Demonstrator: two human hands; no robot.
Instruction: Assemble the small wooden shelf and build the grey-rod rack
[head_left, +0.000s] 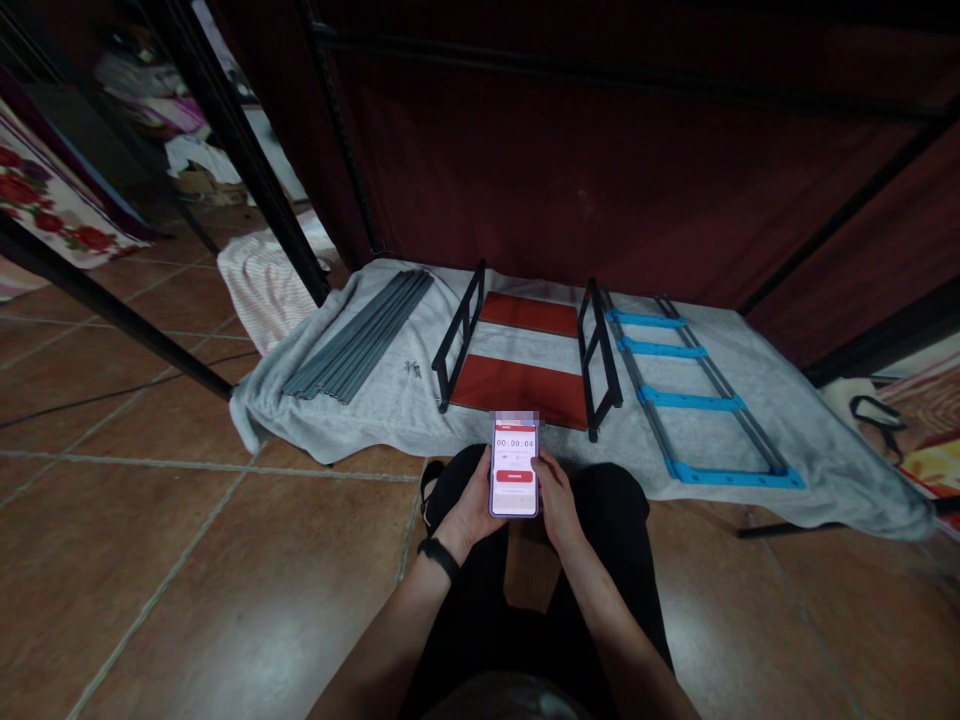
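Fingers of both hands [472, 510] [559, 505] clasp a lit phone [514, 468] reading 00:00:04.

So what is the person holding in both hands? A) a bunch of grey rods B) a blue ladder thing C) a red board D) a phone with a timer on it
D: both the left hand and the right hand wrap around the phone, whose screen shows a timer.
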